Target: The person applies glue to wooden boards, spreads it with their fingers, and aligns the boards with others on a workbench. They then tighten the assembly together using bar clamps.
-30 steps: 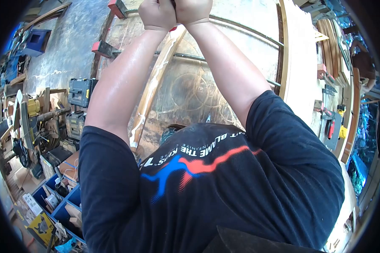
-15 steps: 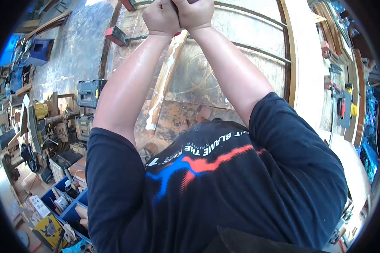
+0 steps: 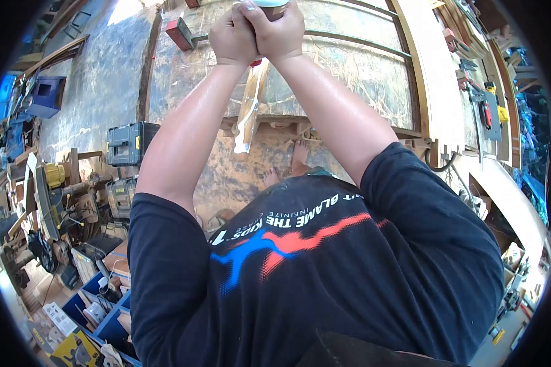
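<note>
From afar, I'm clamping my left hand (image 3: 234,38) and right hand (image 3: 283,30) together around a pale, round-ended container (image 3: 272,3), above a wooden strip (image 3: 248,116) carrying a wavy white bead. Now the grip is sitting closer to the strip's near end.

The black T-shirt (image 3: 361,281) has short, loose sleeves (image 3: 165,257). White block lettering (image 3: 284,214), readable as "BLAME THE KIDS", crosses the chest with smaller "INFINITE" alongside, next to a wavy blue-and-red graphic (image 3: 294,240) fading into dots. The hands (image 3: 234,40) are bare.
</note>
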The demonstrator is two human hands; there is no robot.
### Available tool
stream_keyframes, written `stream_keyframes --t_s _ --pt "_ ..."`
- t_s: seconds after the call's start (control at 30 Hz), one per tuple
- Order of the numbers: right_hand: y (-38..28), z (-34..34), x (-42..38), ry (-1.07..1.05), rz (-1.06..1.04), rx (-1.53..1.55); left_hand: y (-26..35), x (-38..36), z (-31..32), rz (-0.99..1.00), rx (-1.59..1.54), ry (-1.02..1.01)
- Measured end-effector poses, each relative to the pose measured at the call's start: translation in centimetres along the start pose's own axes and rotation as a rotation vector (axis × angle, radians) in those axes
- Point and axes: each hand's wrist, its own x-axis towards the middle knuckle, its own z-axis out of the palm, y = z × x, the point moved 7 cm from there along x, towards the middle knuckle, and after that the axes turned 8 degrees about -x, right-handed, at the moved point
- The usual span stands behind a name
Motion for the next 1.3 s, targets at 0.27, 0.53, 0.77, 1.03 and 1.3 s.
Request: stream_keyframes --t_s 0.27,0.53,0.77,1.03,1.3 --pt "-2.9 -0.6 -2.7 -0.016 0.051 -0.09 0.4 -1.9 -1.1 -0.082 -0.14 -0.054" --pt "-4.4 0.4 -4.0 -0.143 0.006 0.065 2.1 -2.9 -2.3 0.05 -0.409 -0.078" --pt "-2.1 0.4 -5.4 -0.211 0.09 0.235 2.6 -4.9 -2.4 -0.154 -0.705 -0.297" --pt "-1.3 1.4 -5.8 -0.391 0.048 0.196 2.9 -4.5 -4.4 0.069 -0.747 -0.212" --pt "-2.8 0.9 -6.8 -0.407 0.115 0.419 3.8 -6.2 -5.3 0.145 -0.583 0.001"
